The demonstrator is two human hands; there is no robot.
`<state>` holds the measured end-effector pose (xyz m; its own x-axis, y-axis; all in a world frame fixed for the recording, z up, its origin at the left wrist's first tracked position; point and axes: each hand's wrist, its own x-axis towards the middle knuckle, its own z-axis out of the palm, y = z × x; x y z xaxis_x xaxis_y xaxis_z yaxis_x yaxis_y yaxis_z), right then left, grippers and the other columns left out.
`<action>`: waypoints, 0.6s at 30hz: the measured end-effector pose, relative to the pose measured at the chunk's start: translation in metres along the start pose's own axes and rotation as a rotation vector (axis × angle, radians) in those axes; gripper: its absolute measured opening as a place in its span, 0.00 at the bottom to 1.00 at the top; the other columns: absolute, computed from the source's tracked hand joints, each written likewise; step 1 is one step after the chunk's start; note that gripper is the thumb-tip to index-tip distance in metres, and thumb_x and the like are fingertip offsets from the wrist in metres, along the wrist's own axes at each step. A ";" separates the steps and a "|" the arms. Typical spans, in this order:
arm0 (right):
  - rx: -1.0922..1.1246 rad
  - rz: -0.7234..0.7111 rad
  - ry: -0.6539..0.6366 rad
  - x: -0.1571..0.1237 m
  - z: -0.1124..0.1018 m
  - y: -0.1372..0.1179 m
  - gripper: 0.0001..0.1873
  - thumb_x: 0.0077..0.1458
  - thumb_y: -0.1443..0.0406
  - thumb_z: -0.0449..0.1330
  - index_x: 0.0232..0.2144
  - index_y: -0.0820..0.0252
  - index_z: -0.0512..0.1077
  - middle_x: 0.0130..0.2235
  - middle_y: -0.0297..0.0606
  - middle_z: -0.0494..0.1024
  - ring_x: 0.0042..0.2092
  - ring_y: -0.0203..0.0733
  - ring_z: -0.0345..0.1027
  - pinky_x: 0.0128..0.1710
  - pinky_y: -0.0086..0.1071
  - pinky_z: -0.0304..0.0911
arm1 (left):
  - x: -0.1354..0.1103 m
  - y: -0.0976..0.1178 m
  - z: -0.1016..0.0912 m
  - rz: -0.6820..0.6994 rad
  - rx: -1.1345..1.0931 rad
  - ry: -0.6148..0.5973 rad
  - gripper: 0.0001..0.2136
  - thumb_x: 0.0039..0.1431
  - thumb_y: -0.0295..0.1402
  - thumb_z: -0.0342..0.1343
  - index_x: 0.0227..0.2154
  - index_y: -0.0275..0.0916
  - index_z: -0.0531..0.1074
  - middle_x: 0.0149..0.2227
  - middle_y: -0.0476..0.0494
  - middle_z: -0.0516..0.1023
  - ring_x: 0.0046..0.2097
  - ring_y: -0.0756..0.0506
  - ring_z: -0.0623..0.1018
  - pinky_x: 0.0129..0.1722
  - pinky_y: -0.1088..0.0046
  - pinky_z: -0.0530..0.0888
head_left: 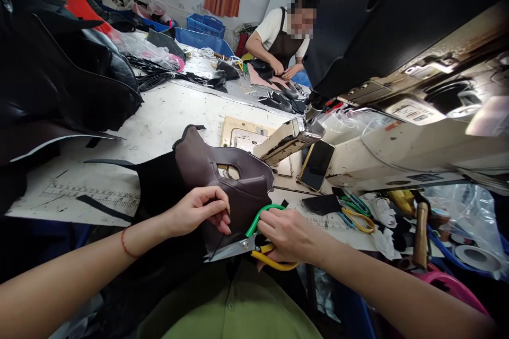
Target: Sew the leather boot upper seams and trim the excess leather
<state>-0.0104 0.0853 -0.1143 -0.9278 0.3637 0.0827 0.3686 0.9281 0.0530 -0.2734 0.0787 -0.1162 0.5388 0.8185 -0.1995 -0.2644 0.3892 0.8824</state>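
Observation:
Scissors (234,249) with one green and one yellow handle are held in my right hand (287,233), fingers wrapped round the handles. Their blades point left, lying at the lower edge of a dark brown leather piece (207,164) that has an oblong opening. My left hand (202,211) hovers over this leather, left of the scissors, its fingertips pinched together. A thin dark line runs down from those fingertips toward the blades; whether it is thread or leather edge I cannot tell. Black material (159,183) hangs from the leather's left side.
A sewing machine (377,74) stands at the right, a phone (317,166) by its base. More scissors (360,218) and a wooden-handled tool (420,235) lie right. Black leather (71,63) is heaped left. Across the table, a person (278,37) handles dark pieces.

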 end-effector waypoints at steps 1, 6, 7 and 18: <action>0.020 0.016 -0.002 -0.001 0.001 -0.001 0.31 0.49 0.37 0.59 0.26 0.59 0.66 0.28 0.34 0.68 0.27 0.38 0.60 0.24 0.33 0.48 | 0.000 0.000 0.000 0.002 0.004 0.001 0.16 0.57 0.42 0.64 0.30 0.32 0.71 0.26 0.46 0.79 0.28 0.47 0.83 0.29 0.76 0.78; 0.083 0.059 0.026 -0.005 0.010 -0.005 0.33 0.45 0.35 0.61 0.26 0.60 0.66 0.28 0.34 0.69 0.27 0.37 0.61 0.25 0.33 0.50 | -0.001 0.000 0.001 0.004 0.012 0.016 0.15 0.58 0.42 0.63 0.30 0.33 0.71 0.26 0.47 0.80 0.28 0.47 0.83 0.29 0.77 0.78; 0.085 0.059 0.036 -0.006 0.012 -0.005 0.33 0.44 0.35 0.62 0.26 0.60 0.66 0.28 0.34 0.69 0.27 0.37 0.62 0.25 0.33 0.51 | -0.001 -0.001 0.000 0.002 0.012 0.019 0.15 0.58 0.42 0.63 0.30 0.33 0.71 0.26 0.47 0.80 0.28 0.47 0.83 0.29 0.78 0.78; 0.326 0.126 -0.095 -0.003 0.004 -0.007 0.33 0.42 0.35 0.62 0.26 0.60 0.67 0.27 0.32 0.70 0.26 0.35 0.62 0.24 0.32 0.43 | 0.001 -0.004 -0.002 -0.007 0.036 0.015 0.14 0.59 0.41 0.62 0.31 0.33 0.70 0.26 0.47 0.79 0.28 0.47 0.82 0.30 0.77 0.78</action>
<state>-0.0101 0.0781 -0.1192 -0.8830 0.4687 -0.0252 0.4571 0.8463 -0.2736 -0.2738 0.0786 -0.1211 0.5286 0.8221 -0.2114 -0.2321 0.3796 0.8956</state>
